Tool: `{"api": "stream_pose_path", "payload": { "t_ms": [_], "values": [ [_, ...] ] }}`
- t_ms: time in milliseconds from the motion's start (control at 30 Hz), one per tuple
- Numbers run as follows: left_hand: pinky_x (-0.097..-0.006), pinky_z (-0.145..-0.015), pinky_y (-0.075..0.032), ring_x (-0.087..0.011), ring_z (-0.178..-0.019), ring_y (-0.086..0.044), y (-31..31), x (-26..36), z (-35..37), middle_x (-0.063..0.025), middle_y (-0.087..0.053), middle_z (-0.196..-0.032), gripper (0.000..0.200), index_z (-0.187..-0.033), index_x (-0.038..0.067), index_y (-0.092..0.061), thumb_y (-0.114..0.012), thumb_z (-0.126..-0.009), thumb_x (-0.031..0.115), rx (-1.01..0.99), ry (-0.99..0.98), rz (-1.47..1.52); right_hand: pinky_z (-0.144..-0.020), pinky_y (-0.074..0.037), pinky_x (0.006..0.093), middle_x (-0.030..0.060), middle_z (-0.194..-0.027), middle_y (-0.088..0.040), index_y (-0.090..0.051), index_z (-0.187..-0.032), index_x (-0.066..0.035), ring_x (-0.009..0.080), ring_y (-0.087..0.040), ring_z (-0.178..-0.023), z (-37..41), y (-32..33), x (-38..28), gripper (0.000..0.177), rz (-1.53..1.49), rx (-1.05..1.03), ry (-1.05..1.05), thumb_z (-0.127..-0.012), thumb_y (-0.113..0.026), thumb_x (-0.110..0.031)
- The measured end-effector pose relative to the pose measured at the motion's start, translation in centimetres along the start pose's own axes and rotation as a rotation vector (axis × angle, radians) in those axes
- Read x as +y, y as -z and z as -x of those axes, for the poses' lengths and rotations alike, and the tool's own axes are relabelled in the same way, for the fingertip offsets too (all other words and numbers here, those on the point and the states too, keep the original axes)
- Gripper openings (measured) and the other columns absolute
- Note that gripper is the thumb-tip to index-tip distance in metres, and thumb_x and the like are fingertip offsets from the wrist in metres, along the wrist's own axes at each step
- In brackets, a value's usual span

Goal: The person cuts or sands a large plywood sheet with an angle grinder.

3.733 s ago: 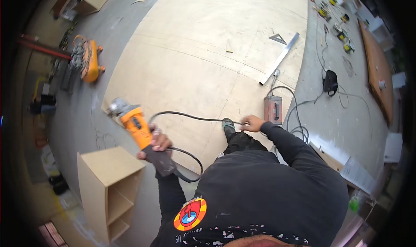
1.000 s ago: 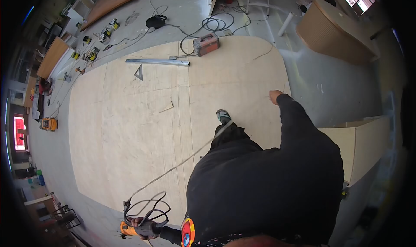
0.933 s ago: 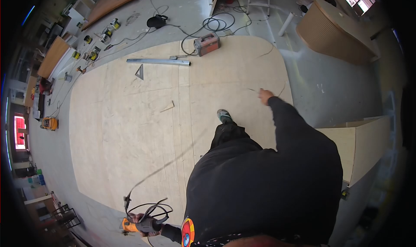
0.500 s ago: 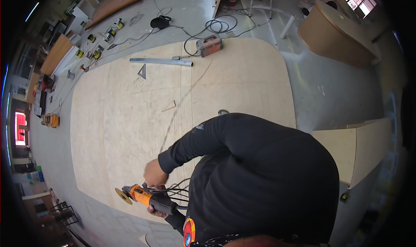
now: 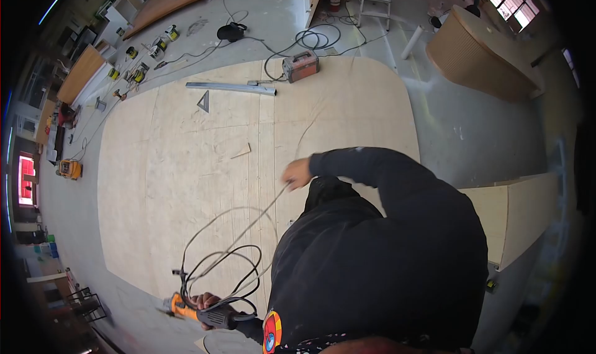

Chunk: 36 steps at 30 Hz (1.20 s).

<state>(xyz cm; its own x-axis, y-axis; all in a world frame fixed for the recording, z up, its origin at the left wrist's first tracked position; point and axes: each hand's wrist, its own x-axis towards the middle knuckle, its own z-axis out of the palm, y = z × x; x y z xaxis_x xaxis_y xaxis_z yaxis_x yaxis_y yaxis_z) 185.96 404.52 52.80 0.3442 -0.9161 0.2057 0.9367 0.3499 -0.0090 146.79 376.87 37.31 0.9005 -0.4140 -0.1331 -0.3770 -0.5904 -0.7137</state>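
plywood floor [image 5: 186, 161] open ahead | left hand [image 5: 200, 302] grips grinder [image 5: 218, 318] near edge | right hand [image 5: 297, 173] seemingly pinching cord [image 5: 218, 253]

Woodworking shop, floor view. Plywood sheets [image 5: 205, 167] laid over concrete, centre; metal straightedge [image 5: 231, 87] and triangle square [image 5: 203, 100] at 11 o'clock; red tool case [image 5: 300, 66] and coiled cables [image 5: 316, 37] at 12; power tools [image 5: 133, 71] at 10; ribbed curved counter [image 5: 478, 56] at 1; cabinet carcass [image 5: 515, 217] at 3; orange compressor [image 5: 69, 167] at 9; angle grinder [image 5: 186, 310] with looped cord [image 5: 230, 254] at 7
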Motion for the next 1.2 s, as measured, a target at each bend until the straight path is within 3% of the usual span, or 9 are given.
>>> {"api": "stream_pose_path", "payload": {
  "t_ms": [233,333,433,533,567,700,833,967,1200],
  "values": [
    [-0.0367,-0.083,-0.046,-0.0221,-0.085,-0.047,-1.7,5.7,4.2,-0.0115,-0.049,-0.096,0.064,-0.116,-0.004,-0.040,-0.071,-0.062,0.012,0.115,-0.153,-0.252,-0.082,-0.047,0.0478,0.0179,-0.102,-0.063,-0.062,-0.099,-0.005,0.0344,-0.060,-0.097,20.8,2.4,11.2,0.025,0.384,-0.358,-0.996,-0.074,-0.058,-0.008],
    [-0.0373,-0.084,-0.046,-0.0225,-0.086,-0.047,-1.6,5.9,5.3,-0.0114,-0.049,-0.097,0.064,-0.116,-0.004,-0.040,-0.071,-0.063,0.012,0.195,-0.118,-0.332,-0.083,-0.047,0.0462,0.0214,-0.105,-0.062,-0.057,-0.113,-0.003,0.0362,-0.060,-0.099,19.1,1.2,10.7,0.037,0.255,-0.131,-1.077,-0.076,-0.056,-0.006],
    [-0.0379,-0.085,-0.046,-0.0228,-0.087,-0.047,-1.1,4.5,5.2,-0.0112,-0.048,-0.098,0.064,-0.117,-0.003,-0.039,-0.071,-0.064,0.013,0.306,-0.008,-0.418,-0.081,-0.048,0.0445,0.0255,-0.103,-0.062,-0.039,-0.130,0.000,0.0376,-0.059,-0.100,10.2,-0.4,7.2,0.052,0.219,-0.071,-0.883,-0.080,-0.050,-0.007],
    [-0.0411,-0.088,-0.047,-0.0251,-0.092,-0.047,0.4,3.2,4.4,-0.0104,-0.047,-0.101,0.062,-0.118,-0.001,-0.039,-0.070,-0.066,0.016,0.244,0.293,-0.425,-0.075,-0.049,0.0421,0.0177,-0.096,-0.064,-0.056,-0.111,-0.006,0.0321,-0.062,-0.092,-1.2,-7.5,7.0,0.040,-0.016,-0.020,-0.118,-0.073,-0.062,-0.015],
    [-0.0404,-0.089,-0.047,-0.0252,-0.092,-0.047,1.8,1.7,4.3,-0.0114,-0.047,-0.101,0.060,-0.117,0.000,-0.039,-0.069,-0.067,0.017,0.255,0.112,-0.389,-0.068,-0.047,0.0451,0.0190,-0.083,-0.063,-0.060,-0.094,-0.003,0.0351,-0.061,-0.080,-5.2,-7.9,2.8,0.023,0.038,-0.133,0.058,-0.079,-0.058,-0.020],
    [-0.0388,-0.090,-0.041,-0.0251,-0.091,-0.047,3.1,-1.6,3.6,-0.0146,-0.048,-0.096,0.067,-0.116,-0.002,-0.040,-0.067,-0.058,0.017,0.340,0.250,-0.514,-0.065,-0.046,0.0427,0.0188,-0.077,-0.062,-0.063,-0.087,-0.002,0.0316,-0.061,-0.074,-11.9,-5.7,-17.0,0.022,-0.191,-0.338,0.624,-0.085,-0.056,-0.023],
    [-0.0396,-0.097,-0.038,-0.0291,-0.100,-0.052,0.4,-6.5,2.8,-0.0184,-0.052,-0.105,0.073,-0.116,0.000,-0.039,-0.065,-0.054,0.028,0.490,0.220,-0.702,-0.062,-0.045,0.0431,0.0157,-0.073,-0.062,-0.061,-0.081,-0.004,0.0342,-0.060,-0.072,-11.8,-0.9,-25.9,0.020,-0.120,-0.136,0.623,-0.085,-0.055,-0.023],
    [-0.0414,-0.100,-0.036,-0.0265,-0.102,-0.054,4.6,-4.4,3.2,-0.0164,-0.054,-0.108,0.084,-0.130,0.003,-0.031,-0.065,-0.056,0.026,0.227,0.408,-0.421,-0.062,-0.045,0.0442,0.0123,-0.073,-0.062,-0.060,-0.084,-0.009,0.0326,-0.062,-0.073,-12.7,0.6,-26.5,0.027,-0.065,-0.058,0.459,-0.080,-0.063,-0.036],
    [-0.0409,-0.091,-0.040,-0.0227,-0.082,-0.055,3.3,-5.1,2.9,-0.0115,-0.052,-0.093,0.081,-0.128,-0.005,-0.032,-0.065,-0.058,0.018,0.160,0.384,-0.135,-0.055,-0.040,0.0425,0.0141,-0.062,-0.055,-0.054,-0.068,-0.005,0.0324,-0.055,-0.061,-12.3,-1.0,-12.6,0.042,-0.139,0.065,0.305,-0.078,-0.067,-0.043]
  ]
}}
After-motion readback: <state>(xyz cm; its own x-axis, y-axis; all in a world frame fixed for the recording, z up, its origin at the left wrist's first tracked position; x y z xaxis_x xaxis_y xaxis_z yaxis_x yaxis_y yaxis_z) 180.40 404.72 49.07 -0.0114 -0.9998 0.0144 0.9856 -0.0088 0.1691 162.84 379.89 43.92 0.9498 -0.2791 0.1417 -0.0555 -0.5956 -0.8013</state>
